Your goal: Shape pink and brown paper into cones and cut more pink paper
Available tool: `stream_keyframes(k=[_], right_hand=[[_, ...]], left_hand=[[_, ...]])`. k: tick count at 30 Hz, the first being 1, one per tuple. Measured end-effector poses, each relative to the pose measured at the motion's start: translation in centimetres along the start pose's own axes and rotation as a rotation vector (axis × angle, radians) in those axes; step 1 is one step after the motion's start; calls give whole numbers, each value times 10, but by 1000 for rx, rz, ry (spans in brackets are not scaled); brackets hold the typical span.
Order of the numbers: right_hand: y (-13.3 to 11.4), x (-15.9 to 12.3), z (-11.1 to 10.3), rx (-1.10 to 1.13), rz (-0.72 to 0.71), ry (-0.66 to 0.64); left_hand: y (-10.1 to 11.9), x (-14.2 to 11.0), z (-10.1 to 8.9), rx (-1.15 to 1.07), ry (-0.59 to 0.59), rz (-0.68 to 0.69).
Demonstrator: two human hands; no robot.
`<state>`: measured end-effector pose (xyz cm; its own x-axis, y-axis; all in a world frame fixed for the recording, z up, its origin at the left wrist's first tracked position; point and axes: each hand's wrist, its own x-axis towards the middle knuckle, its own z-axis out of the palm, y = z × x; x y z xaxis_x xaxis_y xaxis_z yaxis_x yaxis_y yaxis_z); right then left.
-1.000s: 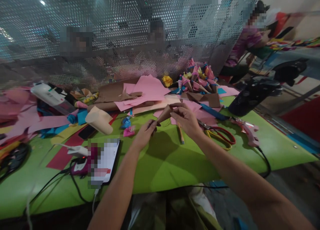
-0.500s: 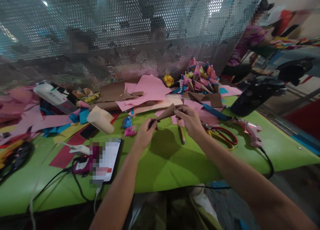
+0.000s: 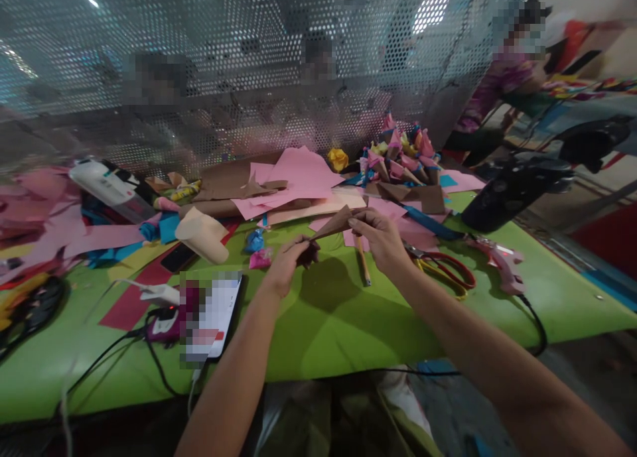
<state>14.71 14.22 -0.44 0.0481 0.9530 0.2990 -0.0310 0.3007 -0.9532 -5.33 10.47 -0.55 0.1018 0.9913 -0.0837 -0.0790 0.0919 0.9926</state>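
A piece of brown paper [image 3: 334,225], drawn to a narrow point, is stretched between my two hands above the green tabletop. My left hand [image 3: 290,261] pinches its lower left end, with a dark crumpled part showing under the fingers. At the upper right, my right hand [image 3: 375,235] grips the other end between thumb and fingers. Beneath the right hand a pencil [image 3: 363,263] lies on the table. Red-and-yellow handled scissors [image 3: 442,268] rest just right of that hand. Left of my left hand sit a small blue bundle [image 3: 255,241] and a pink one [image 3: 260,258].
Pink sheets [image 3: 298,175] and a heap of paper cones [image 3: 398,155] lie at the back by a perforated metal panel [image 3: 239,59]. A pink glue gun [image 3: 502,264] is at right. A phone [image 3: 219,318] and power strip [image 3: 166,324] stand left. Another person [image 3: 502,79] sits beyond.
My left hand has shifted slightly left and turned, and more of the dark crumpled end shows beneath it. The right hand keeps its grip on the paper.
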Motion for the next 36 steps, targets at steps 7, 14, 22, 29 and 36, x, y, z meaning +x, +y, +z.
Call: stream_keyframes(k=[7,14,22,29,36], right_hand=[[-2,-3,1,-8,-7,-15],[-5,-4,2,21,48,-51],[-6,-7,2,-83,-44,-56],[-11,-12,4,-263,-120,-246],[-10,-10,4,-182,-144,-327]], left_hand=[[-2,0,-2,-36,-37,-66],[1,-1,0,56,-106,-40],[1,-1,-1,223,-94,20],[1,-4,7,153,-154,1],[-4,-1,8,-34,-77,-61]])
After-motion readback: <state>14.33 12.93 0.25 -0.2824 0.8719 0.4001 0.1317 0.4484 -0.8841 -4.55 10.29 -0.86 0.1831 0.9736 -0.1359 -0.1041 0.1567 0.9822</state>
